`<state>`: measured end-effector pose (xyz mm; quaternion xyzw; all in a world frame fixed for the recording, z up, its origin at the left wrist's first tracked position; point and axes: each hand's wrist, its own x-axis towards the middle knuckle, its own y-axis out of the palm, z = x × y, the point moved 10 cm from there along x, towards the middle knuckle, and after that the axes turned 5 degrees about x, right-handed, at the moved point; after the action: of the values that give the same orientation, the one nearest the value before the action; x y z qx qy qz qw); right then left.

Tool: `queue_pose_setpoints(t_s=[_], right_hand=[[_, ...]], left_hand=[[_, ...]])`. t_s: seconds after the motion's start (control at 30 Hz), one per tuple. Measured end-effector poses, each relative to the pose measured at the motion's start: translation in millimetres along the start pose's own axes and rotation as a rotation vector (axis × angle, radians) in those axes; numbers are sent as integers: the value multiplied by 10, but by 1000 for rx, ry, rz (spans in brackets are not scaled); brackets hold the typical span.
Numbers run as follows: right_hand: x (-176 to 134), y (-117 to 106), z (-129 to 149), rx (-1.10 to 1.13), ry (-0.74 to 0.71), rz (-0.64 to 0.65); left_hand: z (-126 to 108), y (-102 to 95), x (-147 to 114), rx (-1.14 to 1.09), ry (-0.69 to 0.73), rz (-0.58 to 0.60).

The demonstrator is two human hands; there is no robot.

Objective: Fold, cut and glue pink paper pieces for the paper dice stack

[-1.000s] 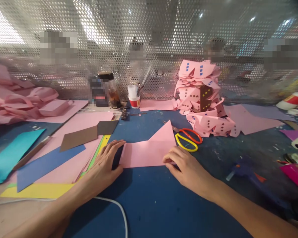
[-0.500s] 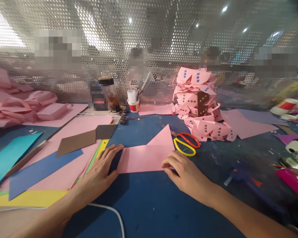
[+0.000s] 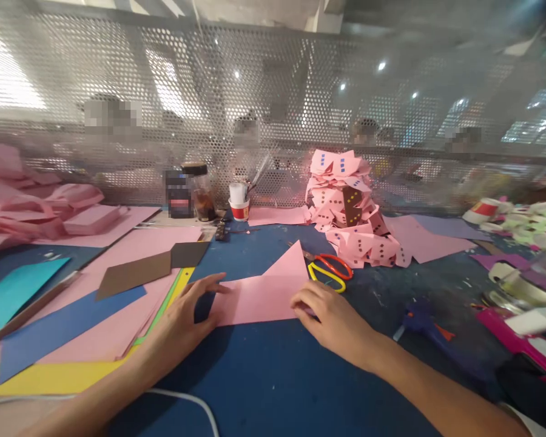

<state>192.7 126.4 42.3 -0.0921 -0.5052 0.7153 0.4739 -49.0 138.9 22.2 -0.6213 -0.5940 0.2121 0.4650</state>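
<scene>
A folded sheet of pink paper (image 3: pixel 261 299) lies on the blue table in front of me, with a pointed corner sticking up at its far right. My left hand (image 3: pixel 186 309) is at the sheet's left end, thumb and fingers apart, the fingertips over the edge. At the right end, my right hand (image 3: pixel 321 309) has its fingers curled together on the paper's edge. Just beyond it rest scissors (image 3: pixel 330 270) with one red and one yellow handle loop.
Pink folded papers with small squares (image 3: pixel 341 206) are piled at the back. Left are coloured sheets (image 3: pixel 136 303); right, a blue glue gun (image 3: pixel 430 325). A jar (image 3: pixel 204 194) and a paper cup (image 3: pixel 239 209) stand before a perforated metal screen (image 3: pixel 273 79). A white cable (image 3: pixel 186 397) runs near me.
My view has tilted up and turned slightly right. The left hand's fingers have lifted and reach further over the sheet's left end. My right hand keeps its place at the right edge.
</scene>
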Motion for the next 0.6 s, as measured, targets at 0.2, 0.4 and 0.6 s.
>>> queue_pose_setpoints(t_s=[0.2,0.4,0.6], right_hand=[[30,-393,-390,-324,101,-151],[-17,-489,-763,-606,209,-151],[-18,-442,-749,-619,182,-172]], left_hand=[[-45,-32,-5,63,-21,-13],[-123,79,-17,273,77,41],[-198,87,-32,272,122,40]])
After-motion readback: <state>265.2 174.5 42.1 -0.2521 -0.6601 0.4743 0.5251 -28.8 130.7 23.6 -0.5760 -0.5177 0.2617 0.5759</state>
